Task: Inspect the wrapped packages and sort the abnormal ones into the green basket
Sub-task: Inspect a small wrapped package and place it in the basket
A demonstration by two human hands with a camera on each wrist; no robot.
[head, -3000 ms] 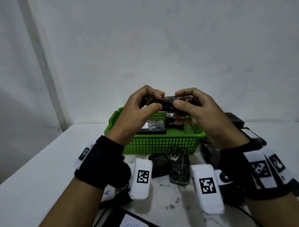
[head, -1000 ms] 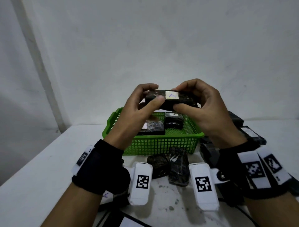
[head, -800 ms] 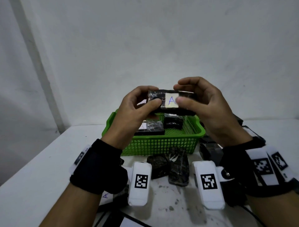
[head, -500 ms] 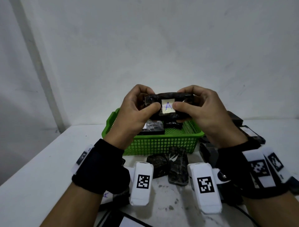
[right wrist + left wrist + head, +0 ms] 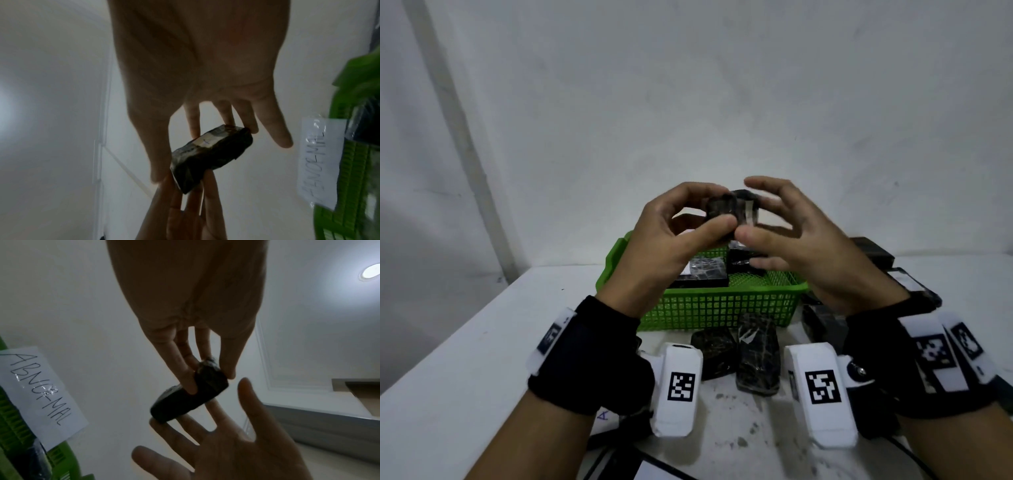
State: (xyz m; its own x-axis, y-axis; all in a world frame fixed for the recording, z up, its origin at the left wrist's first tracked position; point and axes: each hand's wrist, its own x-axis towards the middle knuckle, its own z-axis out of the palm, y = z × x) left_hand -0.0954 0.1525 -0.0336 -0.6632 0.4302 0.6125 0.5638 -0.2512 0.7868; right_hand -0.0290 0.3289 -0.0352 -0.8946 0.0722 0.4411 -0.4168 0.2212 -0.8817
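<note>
A black wrapped package [image 5: 732, 212] is held up above the green basket [image 5: 722, 308]. My left hand [image 5: 710, 209] pinches it between thumb and fingers; the left wrist view shows the package [image 5: 189, 395] clamped at one end. My right hand [image 5: 756, 209] has its fingers spread and nearly straight, their tips touching the package's far end. In the right wrist view the package [image 5: 211, 155] shows a pale label on its upper face. The basket carries a paper tag reading ABNORMAL [image 5: 41, 395].
Two wrapped packages [image 5: 705, 270] lie inside the basket. Two more [image 5: 758, 356] lie on the white table [image 5: 465, 377] just in front of it, and several dark packages [image 5: 914, 287] sit to its right. A slip marked A [image 5: 602, 416] lies near my left wrist.
The package has been turned from label-facing-me to end-on. My right hand has loosened from a curled grip to spread fingers, while my left hand keeps hold.
</note>
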